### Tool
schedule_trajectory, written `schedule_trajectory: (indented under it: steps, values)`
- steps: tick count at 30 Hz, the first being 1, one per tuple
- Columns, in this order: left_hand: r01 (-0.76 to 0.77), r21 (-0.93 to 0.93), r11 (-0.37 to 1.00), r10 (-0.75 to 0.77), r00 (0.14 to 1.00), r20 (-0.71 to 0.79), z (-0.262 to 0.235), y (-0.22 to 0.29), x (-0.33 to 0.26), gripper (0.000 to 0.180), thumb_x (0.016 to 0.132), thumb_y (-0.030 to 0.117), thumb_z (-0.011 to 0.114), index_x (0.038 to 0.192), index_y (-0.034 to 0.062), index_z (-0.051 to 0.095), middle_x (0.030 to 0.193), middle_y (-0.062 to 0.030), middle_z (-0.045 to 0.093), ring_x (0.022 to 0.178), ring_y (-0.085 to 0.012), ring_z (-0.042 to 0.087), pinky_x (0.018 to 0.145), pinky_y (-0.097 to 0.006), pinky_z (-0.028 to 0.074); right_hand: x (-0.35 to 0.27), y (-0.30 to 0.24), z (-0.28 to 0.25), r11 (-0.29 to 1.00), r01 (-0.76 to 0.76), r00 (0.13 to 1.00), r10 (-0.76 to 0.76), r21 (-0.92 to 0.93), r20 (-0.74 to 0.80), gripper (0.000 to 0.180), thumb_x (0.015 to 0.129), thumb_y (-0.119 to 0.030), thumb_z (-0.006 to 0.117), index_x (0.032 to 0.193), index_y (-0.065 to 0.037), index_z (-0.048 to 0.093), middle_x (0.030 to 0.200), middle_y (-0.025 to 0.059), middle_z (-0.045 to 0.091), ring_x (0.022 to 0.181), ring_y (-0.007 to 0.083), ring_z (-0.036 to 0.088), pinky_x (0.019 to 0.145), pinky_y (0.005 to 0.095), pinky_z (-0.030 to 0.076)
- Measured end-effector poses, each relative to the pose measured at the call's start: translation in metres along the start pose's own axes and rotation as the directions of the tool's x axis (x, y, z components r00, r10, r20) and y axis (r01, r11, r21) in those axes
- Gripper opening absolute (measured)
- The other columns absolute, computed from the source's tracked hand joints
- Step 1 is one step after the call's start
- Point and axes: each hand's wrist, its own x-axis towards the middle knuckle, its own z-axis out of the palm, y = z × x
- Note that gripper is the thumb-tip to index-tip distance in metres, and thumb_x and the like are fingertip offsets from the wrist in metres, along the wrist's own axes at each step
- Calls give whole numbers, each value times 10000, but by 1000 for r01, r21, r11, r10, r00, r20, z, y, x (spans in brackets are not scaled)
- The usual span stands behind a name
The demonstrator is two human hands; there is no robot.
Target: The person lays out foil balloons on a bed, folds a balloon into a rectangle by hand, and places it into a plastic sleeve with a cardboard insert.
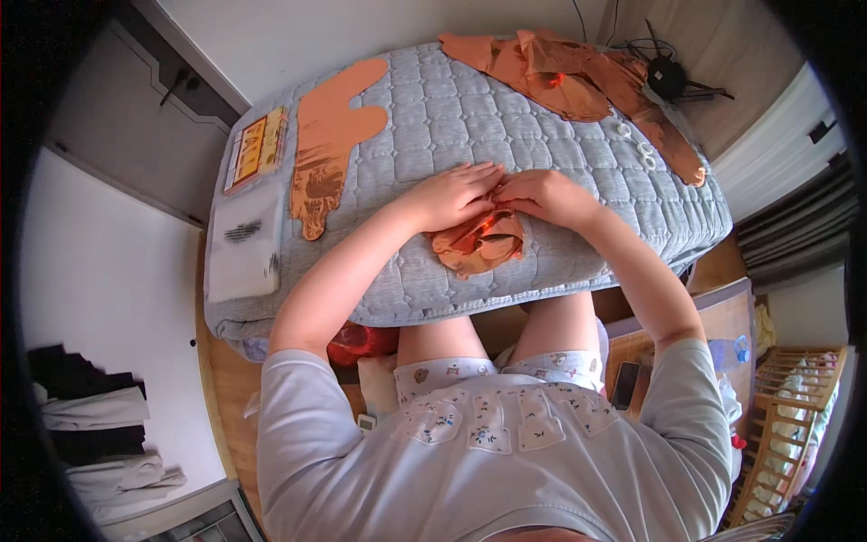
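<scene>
A crumpled copper-coloured foil balloon (479, 253) lies on the grey quilted mattress (415, 280) in front of me. My left hand (454, 193) is on its upper left edge, fingers reaching right across the foil and partly curled onto it. Across from it, my right hand (546, 196) bends its fingers round the top edge. The two hands nearly meet there, and their fingertips are partly hidden. To the left lies a flat, uninflated foil balloon (336, 122) of the same colour, with rounded lobes.
Further foil balloons (560, 77) lie at the far right, beside white rings (638, 149) and a black device with antennas (666, 78). On the left edge are a yellow-and-red package (257, 149) and a whitish plastic sleeve (244, 257). A phone (625, 386) rests below, right of my legs.
</scene>
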Motion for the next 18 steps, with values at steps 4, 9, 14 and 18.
schedule_trajectory:
  steps: [4,9,14,18]
  values:
    - [-13,-12,1000,14,1000,7,-1,2,3,579,1057,333,517,1555,69,385,1616,-131,388,1499,-301,359,1218,-514,306,5,0,-14,992,71,976,-46,-107,215,265,928,-120,632,1172,-64,716,1170,132,713,1113,328,655,972,414,528]
    - [3,-11,1000,-3,1000,4,1,-1,0,582,1044,320,540,1555,86,390,1617,-128,388,1497,-302,363,1217,-523,306,6,-18,-15,984,-75,954,118,-161,275,319,914,-117,638,1225,-73,699,1221,110,704,1160,325,640,989,417,527]
    - [0,-13,1000,0,1000,-5,1,2,1,648,995,295,605,1568,101,372,1624,-125,379,1500,-294,361,1226,-517,298,-10,-16,5,973,128,991,-135,-195,-25,330,852,-124,693,1179,-83,712,1160,101,712,1053,332,670,927,428,544]
    - [-35,10,999,36,999,-17,1,-2,-2,716,953,283,647,1580,105,351,1630,-123,370,1507,-281,352,1237,-507,286,-17,-26,12,981,145,983,-158,-126,-96,314,818,-75,717,1132,-67,724,1129,106,726,1041,319,680,937,421,551]
